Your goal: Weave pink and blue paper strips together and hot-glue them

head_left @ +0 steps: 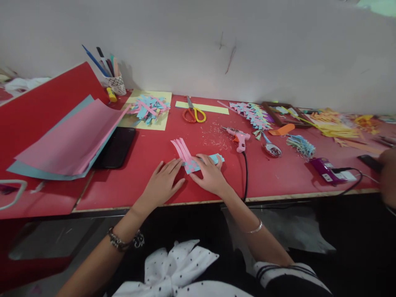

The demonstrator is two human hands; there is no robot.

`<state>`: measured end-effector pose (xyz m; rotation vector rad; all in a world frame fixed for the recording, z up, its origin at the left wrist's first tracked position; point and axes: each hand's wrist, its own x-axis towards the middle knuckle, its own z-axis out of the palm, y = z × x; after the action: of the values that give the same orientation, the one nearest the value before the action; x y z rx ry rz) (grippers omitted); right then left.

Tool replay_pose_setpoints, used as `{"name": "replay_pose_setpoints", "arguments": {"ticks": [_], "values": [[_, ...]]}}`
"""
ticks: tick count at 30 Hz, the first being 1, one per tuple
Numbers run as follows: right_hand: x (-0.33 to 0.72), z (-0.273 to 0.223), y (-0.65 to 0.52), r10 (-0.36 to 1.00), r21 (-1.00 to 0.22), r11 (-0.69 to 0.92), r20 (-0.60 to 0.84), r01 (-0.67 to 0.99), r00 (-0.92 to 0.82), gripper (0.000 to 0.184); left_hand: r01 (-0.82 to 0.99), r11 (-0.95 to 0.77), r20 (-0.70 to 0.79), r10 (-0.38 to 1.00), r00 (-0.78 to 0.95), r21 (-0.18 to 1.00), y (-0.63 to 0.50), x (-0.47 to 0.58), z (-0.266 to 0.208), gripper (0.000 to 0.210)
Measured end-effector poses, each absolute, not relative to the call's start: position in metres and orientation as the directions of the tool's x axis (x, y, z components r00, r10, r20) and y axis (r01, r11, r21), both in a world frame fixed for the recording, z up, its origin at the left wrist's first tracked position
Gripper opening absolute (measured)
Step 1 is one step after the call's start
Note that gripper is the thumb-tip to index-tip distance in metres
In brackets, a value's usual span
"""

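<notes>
Pink and light-blue paper strips (pixel 190 166) are woven together in front of me on the red table. The loose pink ends (pixel 182 148) fan up and away to the left, and blue ends (pixel 217 158) stick out on the right. My left hand (pixel 163 181) rests flat, fingers stretched, with its fingertips at the left edge of the weave. Across the blue strips lies my right hand (pixel 210 175), thumb and fingers holding the weave down; it hides part of the strips.
A pink glue gun (pixel 239 137) with a black cord lies to the right, near paper scraps. Scissors (pixel 194 114), a pile of cut strips (pixel 149 108) and a pen cup (pixel 116 84) stand farther back. At left are a phone (pixel 115 147) and paper sheets (pixel 71 140). Another person's hand (pixel 388 177) is at far right.
</notes>
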<state>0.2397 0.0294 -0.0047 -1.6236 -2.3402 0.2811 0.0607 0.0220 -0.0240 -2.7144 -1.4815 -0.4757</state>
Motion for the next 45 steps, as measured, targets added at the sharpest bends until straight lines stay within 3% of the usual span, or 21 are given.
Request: {"name": "replay_pose_setpoints", "arguments": {"ticks": [6,13,26,34,40,45], "values": [[0.252,0.003,0.042,0.947,-0.297,0.323,0.097,0.899,-0.308,0.033,0.796,-0.601,0.222,0.788,0.575,0.073,0.025,0.067,-0.02,0.053],[0.261,0.01,0.051,0.937,-0.159,0.348,0.052,0.924,-0.345,0.029,0.732,-0.657,0.135,0.754,0.643,0.181,0.026,0.077,-0.024,0.067],[0.25,0.014,0.056,0.92,-0.277,0.38,0.016,0.883,-0.391,0.017,0.726,-0.658,0.102,0.751,0.653,0.199,0.026,0.077,-0.019,0.072],[0.24,0.02,0.062,0.952,-0.193,0.28,-0.075,0.94,-0.298,0.013,0.729,-0.658,0.119,0.752,0.648,0.188,0.025,0.077,-0.021,0.07],[0.233,0.021,0.07,0.928,-0.031,0.37,-0.02,0.928,-0.371,0.024,0.719,-0.67,0.131,0.742,0.658,0.184,0.025,0.078,-0.022,0.069],[0.241,0.026,0.071,0.904,-0.212,0.386,-0.104,0.898,-0.414,0.02,0.72,-0.67,0.135,0.742,0.657,0.182,0.025,0.077,-0.022,0.069]]}}
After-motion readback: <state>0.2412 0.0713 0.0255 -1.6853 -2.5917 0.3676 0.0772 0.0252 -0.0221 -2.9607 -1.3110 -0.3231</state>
